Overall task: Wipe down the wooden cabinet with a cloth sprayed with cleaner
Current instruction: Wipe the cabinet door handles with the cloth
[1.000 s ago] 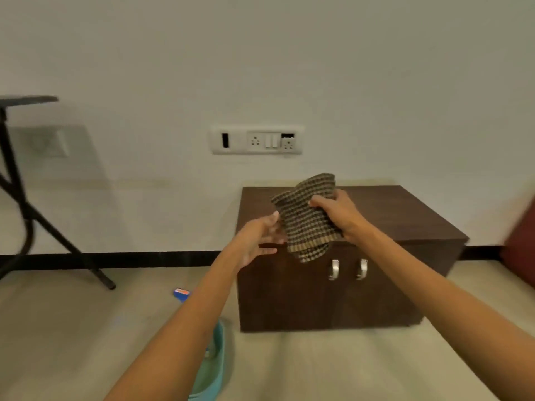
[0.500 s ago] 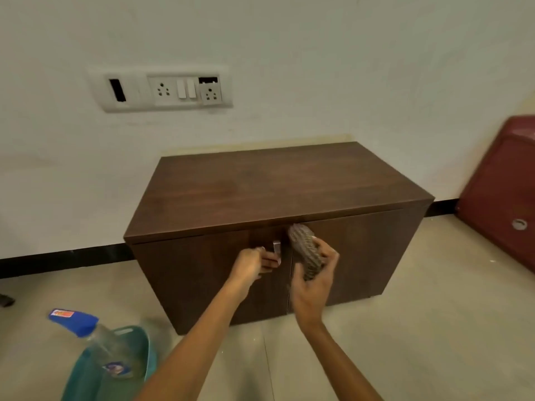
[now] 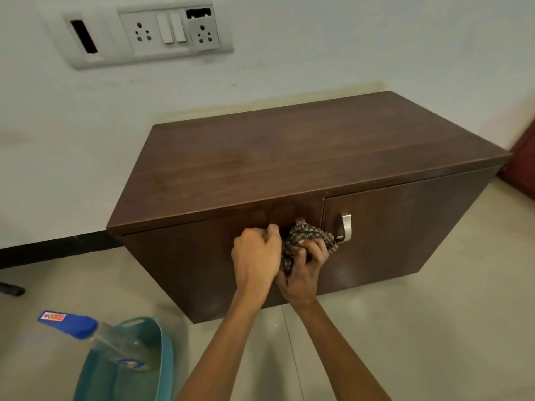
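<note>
The dark wooden cabinet [image 3: 289, 157] stands against the wall with both front doors closed. My right hand [image 3: 304, 273] grips a bunched checked cloth [image 3: 309, 237] and presses it over the left door's metal handle [image 3: 300, 220], of which only the top shows. My left hand [image 3: 256, 256] is curled in a fist right against the cloth's left side, its fingertips hidden. The right door's handle [image 3: 345, 227] is bare, just right of the cloth. A spray bottle [image 3: 86, 331] with a blue head leans in a teal basin [image 3: 162, 351] on the floor at lower left.
A socket and switch panel [image 3: 150, 33] is on the wall above the cabinet. A dark red piece of furniture [image 3: 524, 163] stands at the far right. A black stand foot [image 3: 11, 289] rests on the floor at the left edge. Beige floor tiles surround the cabinet.
I have come closer to the cabinet. The cloth went from being held up in front of the cabinet down to the left door's handle, and both hands closed together there.
</note>
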